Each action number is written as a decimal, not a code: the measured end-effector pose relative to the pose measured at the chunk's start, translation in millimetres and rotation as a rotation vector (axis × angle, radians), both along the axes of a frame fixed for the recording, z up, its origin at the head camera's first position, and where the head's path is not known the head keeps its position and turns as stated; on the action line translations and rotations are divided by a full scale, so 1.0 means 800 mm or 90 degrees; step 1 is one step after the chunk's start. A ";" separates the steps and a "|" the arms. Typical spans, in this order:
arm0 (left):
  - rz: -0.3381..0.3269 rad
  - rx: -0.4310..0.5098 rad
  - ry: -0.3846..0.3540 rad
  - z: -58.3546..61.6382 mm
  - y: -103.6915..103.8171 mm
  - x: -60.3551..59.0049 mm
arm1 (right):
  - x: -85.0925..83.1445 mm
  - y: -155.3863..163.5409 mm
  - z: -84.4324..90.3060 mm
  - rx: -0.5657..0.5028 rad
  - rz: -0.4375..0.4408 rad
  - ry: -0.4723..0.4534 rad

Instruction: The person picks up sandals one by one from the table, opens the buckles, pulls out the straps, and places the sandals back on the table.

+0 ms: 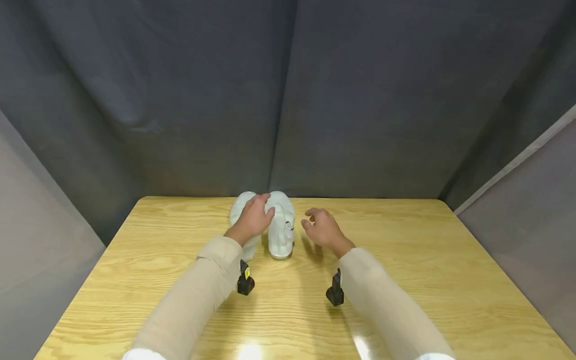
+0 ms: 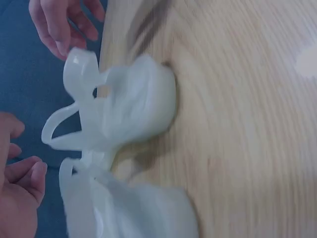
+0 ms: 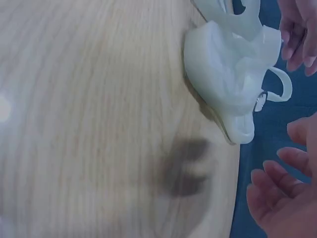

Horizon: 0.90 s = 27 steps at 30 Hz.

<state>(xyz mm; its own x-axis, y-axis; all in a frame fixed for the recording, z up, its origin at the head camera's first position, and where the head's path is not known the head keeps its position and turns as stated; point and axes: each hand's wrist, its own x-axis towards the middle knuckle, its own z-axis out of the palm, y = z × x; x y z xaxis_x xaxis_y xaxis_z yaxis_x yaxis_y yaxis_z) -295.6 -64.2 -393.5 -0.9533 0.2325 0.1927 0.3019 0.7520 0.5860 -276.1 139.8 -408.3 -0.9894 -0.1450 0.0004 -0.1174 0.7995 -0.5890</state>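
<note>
A pair of pale whitish sandals stands side by side near the far edge of the table. My left hand (image 1: 254, 217) hovers over the left sandal (image 1: 238, 205) and hides much of it; its fingers are loosely bent and grip nothing. The right sandal (image 1: 281, 239) shows an ankle strap and a small metal buckle (image 3: 260, 101) on its outer side. To the right of that sandal, apart from it, my right hand (image 1: 324, 230) is held above the table with relaxed, half-curled fingers. Both sandals rest sole down in the left wrist view.
The wooden table (image 1: 405, 260) has a rounded far edge right behind the sandals. A dark grey curtain (image 1: 202, 125) hangs behind it, with lighter panels at both sides. A black wrist camera (image 1: 245, 280) hangs under the left sleeve, another (image 1: 335, 290) under the right.
</note>
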 end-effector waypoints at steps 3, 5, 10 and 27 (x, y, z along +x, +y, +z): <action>0.009 0.026 0.020 -0.007 0.003 0.000 | 0.004 -0.006 -0.005 -0.020 0.005 -0.001; 0.019 0.032 0.012 -0.010 0.006 0.002 | 0.007 -0.010 -0.008 -0.023 0.011 -0.004; 0.043 0.019 -0.038 -0.009 0.014 0.009 | 0.010 -0.020 -0.017 -0.026 0.041 -0.002; 0.012 0.038 -0.033 -0.017 0.026 0.014 | 0.017 -0.033 -0.034 -0.034 0.037 -0.020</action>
